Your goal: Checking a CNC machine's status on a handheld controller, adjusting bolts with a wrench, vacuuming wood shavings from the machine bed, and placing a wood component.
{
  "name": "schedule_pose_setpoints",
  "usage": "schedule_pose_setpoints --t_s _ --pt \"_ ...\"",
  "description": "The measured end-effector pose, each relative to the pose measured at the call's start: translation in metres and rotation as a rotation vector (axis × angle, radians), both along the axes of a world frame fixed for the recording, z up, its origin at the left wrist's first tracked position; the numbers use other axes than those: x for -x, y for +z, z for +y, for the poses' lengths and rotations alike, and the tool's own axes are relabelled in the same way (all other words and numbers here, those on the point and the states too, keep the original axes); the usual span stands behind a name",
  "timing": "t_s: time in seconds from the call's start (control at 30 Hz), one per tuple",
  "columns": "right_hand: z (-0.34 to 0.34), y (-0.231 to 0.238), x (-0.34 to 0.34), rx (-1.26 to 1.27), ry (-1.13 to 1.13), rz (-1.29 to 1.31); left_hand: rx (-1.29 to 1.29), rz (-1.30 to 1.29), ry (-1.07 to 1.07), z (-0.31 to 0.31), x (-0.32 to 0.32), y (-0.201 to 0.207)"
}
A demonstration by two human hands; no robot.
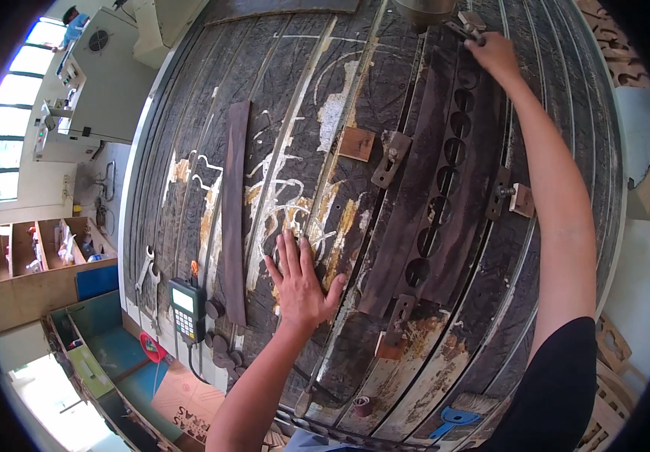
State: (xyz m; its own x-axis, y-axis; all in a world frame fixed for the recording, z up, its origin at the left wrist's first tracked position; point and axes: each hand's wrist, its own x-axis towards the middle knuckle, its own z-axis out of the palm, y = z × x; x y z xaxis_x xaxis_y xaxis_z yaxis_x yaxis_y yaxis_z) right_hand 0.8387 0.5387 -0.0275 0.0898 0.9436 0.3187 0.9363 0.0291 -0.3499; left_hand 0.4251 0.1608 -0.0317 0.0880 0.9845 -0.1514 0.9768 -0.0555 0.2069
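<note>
A dark wooden board [414, 177] with a row of round holes lies lengthwise on the slotted machine table. At its far end my right hand [493, 56] reaches out, the fingers closed on a metal hold-down clamp [466, 32]. My left hand [300, 297] rests flat on the worn table top with its fingers spread, holding nothing. Left of it lies a narrow dark wood strip [236, 215]. More clamps bear on the board: one on its left side [391, 160], one on its right [498, 193] and one at its near end [399, 320].
Small wood blocks [356, 144] sit by the clamps. A round metal machine head [423, 9] hangs over the far end. Along the left edge lie wrenches [149, 275], a handheld controller [186, 310] and round dark discs [223, 352]. A blue brush [460, 414] lies near my right sleeve.
</note>
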Motion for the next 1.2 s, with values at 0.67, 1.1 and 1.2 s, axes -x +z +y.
schedule_pose_setpoints --t_s 0.67,1.1,1.2 --pt "-0.200 0.017 0.090 0.276 0.160 0.075 -0.095 0.006 0.009 -0.005 0.001 -0.004" --pt "-0.189 -0.005 0.085 0.053 0.220 0.031 -0.119 -0.034 0.010 -0.006 0.002 -0.005" --pt "-0.191 0.000 0.085 -0.058 0.235 0.105 -0.116 -0.034 0.009 -0.006 0.002 -0.005"
